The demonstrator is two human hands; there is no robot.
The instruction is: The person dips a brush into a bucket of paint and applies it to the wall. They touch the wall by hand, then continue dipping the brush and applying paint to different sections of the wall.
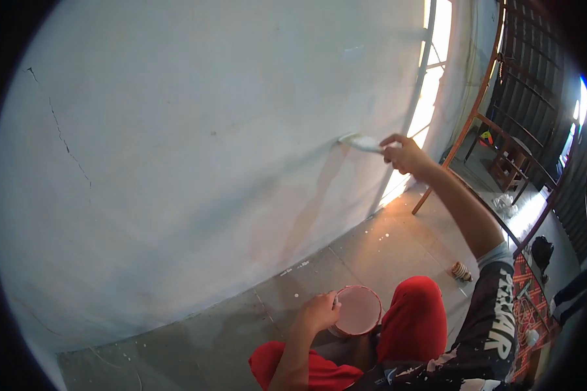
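Observation:
My right hand (pixel 406 156) is stretched out to the wall, its fingers closed around the handle of a paintbrush (pixel 364 143). The bristles touch the pale wall (pixel 241 98) to the left of the bright opening. Low in front of me, my left hand (pixel 321 311) grips the rim of a round paint bucket (pixel 359 310) with whitish paint inside. The bucket stands between my knees in red trousers; its base is mostly hidden. Below the brush, a darker streak runs down the wall.
A jagged crack (pixel 64 140) marks the wall at left. Paint drops spot the grey tiled floor (pixel 235 326). At right are a striped roll-shaped object (pixel 461 271), a brown metal frame (pixel 477 116), a red patterned mat (pixel 527 287) and a black bag (pixel 541 250). Part of a person's leg (pixel 571 290) shows at the far right.

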